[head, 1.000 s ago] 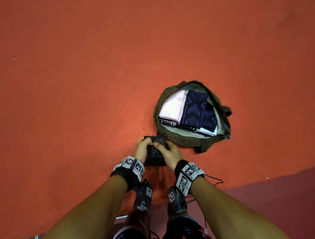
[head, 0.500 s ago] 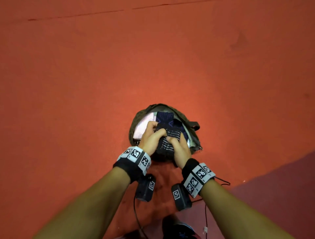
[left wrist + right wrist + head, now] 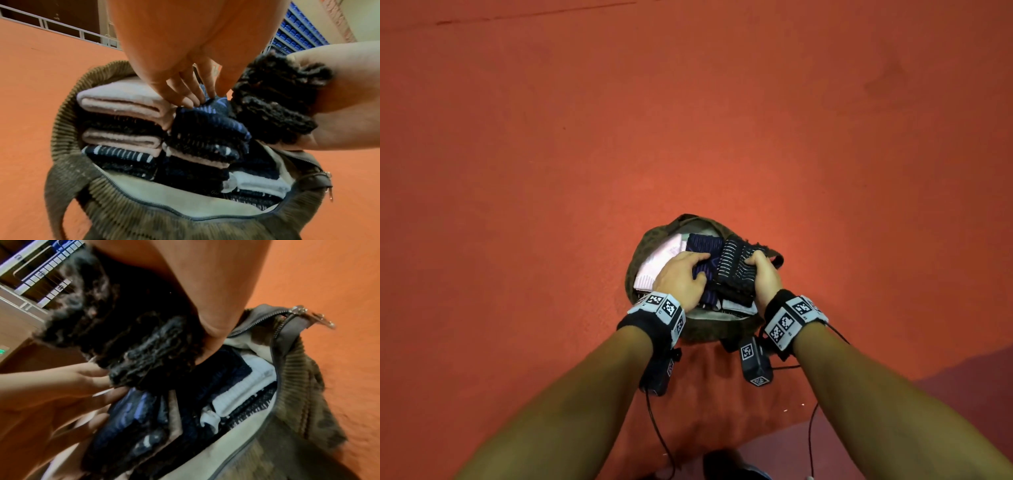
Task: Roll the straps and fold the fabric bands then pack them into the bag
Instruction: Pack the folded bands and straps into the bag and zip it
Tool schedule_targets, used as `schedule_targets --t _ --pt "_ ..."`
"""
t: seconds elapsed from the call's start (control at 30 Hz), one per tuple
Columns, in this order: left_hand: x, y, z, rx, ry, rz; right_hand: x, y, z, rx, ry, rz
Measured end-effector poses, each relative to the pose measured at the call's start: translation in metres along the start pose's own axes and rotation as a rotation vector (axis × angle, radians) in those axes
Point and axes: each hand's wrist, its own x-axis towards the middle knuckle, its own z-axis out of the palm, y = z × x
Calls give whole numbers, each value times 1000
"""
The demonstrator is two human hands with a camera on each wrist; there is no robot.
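Observation:
An olive corduroy bag [image 3: 640, 246] [image 3: 68, 116] [image 3: 298, 386] lies unzipped on the red floor, packed with folded pink [image 3: 664, 257] [image 3: 115, 100], white [image 3: 259, 181] and dark bands. My right hand [image 3: 763, 274] [image 3: 339, 97] grips a folded black band with white stripes [image 3: 736, 270] [image 3: 273, 104] [image 3: 123, 321] over the bag's right side. My left hand [image 3: 681, 274] [image 3: 185, 91] [image 3: 61, 386] presses straight fingers on the navy patterned band [image 3: 705, 245] [image 3: 207, 120] inside the bag, pushing it leftward.
Red floor [image 3: 551, 154] surrounds the bag; a darker maroon strip [image 3: 893, 411] runs at the lower right. A shoe [image 3: 729, 466] shows at the bottom edge. The wrist views show a railing [image 3: 61, 27] and blue seating [image 3: 298, 35] far off.
Both hands lifted the black striped band from the floor to the bag. Now the left hand has let go and pushes the navy band; the right alone holds the striped one.

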Motion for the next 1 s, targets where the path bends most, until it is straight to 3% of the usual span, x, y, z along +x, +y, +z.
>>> schedule_targets --t 0.17,0.4,0.57,0.7,0.83,1.0 --pt "1 -8 7 22 -36 7 -6 -9 -9 -345 -34 -179" --pt "3 -6 9 47 -37 -29 4 -1 0 -618 -55 -161" --pt "8 -7 4 67 -43 -25 0 1 13 -887 85 -483" --pt "6 -1 2 2 -30 -58 -18 -11 14 -1098 161 -572" --pt "-1 6 -2 -115 -22 -139 -33 -24 9 -1150 187 -660" --pt "-10 9 -21 -224 -29 -183 -50 -34 16 -1178 197 -877"
